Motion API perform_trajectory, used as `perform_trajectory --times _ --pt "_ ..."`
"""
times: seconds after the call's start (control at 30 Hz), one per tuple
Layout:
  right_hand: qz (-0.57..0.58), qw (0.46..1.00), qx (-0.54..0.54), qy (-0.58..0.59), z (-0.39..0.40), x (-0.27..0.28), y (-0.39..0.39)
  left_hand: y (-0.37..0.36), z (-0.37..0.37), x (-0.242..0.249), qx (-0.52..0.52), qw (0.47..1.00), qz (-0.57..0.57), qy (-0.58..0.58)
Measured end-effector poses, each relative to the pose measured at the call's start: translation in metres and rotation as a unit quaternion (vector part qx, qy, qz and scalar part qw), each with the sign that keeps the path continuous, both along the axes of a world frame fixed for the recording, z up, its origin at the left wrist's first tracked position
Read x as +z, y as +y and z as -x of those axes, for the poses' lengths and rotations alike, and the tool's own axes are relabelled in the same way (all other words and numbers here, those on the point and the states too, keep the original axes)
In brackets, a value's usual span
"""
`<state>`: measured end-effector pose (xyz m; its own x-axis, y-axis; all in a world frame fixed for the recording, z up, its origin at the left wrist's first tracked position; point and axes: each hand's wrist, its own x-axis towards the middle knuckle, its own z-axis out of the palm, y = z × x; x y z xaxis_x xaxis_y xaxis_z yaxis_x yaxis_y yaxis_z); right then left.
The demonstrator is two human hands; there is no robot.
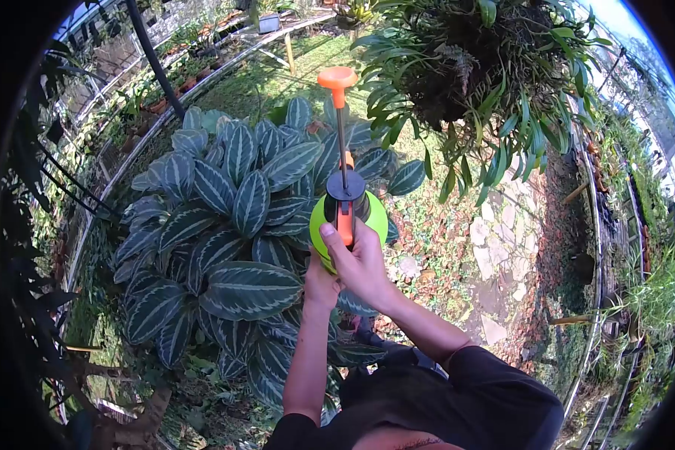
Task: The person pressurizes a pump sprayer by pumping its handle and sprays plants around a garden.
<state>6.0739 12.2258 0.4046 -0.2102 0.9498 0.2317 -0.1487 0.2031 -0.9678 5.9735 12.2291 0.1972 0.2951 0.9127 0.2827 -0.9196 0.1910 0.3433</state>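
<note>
Had green sprayer (379,216) beside stripy plant (240,202). Right hand (365,264) had fingers clamped round its neck; left hand (321,285) below, couldn't tell its grip. Pump handle (337,77) was up, not pushed in.

From here I see the big clump of dark green, silver-striped oval leaves (240,210) crowding the space on the left, its fronds close against the sprayer. Overhead to the right, the hanging mass of narrow glossy green leaves (495,97) droops into the way. Between them, above the pale irregular stone path (495,247), there's open air to the right of the hands. The upright orange-knobbed pump rod (341,127) blocks straight passage over the sprayer's top.
</note>
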Motion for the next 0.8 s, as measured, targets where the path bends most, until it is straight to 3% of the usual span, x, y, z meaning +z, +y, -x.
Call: perform_trajectory --times 0.07,0.1,0.2,0.4,0.6,0.73,0.8 --pt "0.000 1.000 0.009 -0.009 0.008 -0.009 0.009 0.005 0.003 -0.010 0.004 1.000 0.023 -0.009" --pt "0.001 1.000 0.013 -0.011 0.012 -0.012 0.011 -0.004 -0.007 0.016 0.107 0.982 0.095 0.124" --pt "-0.043 0.999 0.007 -0.027 0.024 -0.016 0.028 0.007 -0.002 0.043 0.149 0.946 0.172 0.232" --pt "-0.136 0.989 0.043 -0.026 0.041 0.046 0.082 0.094 0.014 0.100 0.171 0.943 0.080 0.273" --pt "-0.286 0.958 -0.024 0.008 0.068 0.101 0.131 0.192 0.023 0.156 0.186 0.947 -0.023 0.261" --pt "-0.261 0.965 -0.013 0.023 0.078 0.099 0.155 0.209 0.029 0.162 0.165 0.955 -0.041 0.244" --pt "-0.185 0.983 -0.003 0.015 0.080 0.083 0.165 0.199 0.032 0.153 0.146 0.963 -0.044 0.223"
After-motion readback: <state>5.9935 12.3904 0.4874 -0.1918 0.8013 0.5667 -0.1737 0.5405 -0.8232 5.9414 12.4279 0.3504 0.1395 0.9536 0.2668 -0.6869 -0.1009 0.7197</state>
